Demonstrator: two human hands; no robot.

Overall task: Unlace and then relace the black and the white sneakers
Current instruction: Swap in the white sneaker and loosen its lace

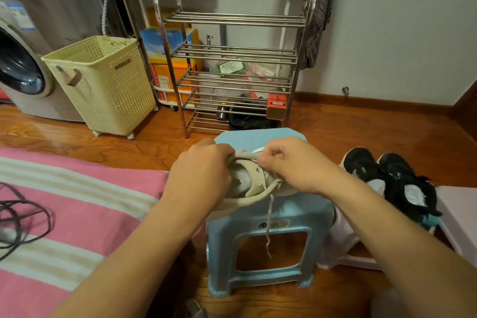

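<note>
The white sneaker (254, 183) lies on the blue plastic stool (260, 230), long axis running away from the person, directly between both hands. The left hand (200, 175) grips its left side; the right hand (291, 162) pinches the lace (269, 217), whose free end hangs over the stool's front. The black sneakers (387, 181) sit just right, nearer the right hand. Wooden floor (361, 124); steel shoe rack (232, 64) behind.

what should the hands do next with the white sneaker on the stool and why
Probably draw the lace on through the eyelet. The left hand steadies the white sneaker on the blue stool while the right hand pinches near its tongue, and one lace end hangs slack over the stool's edge.
</note>
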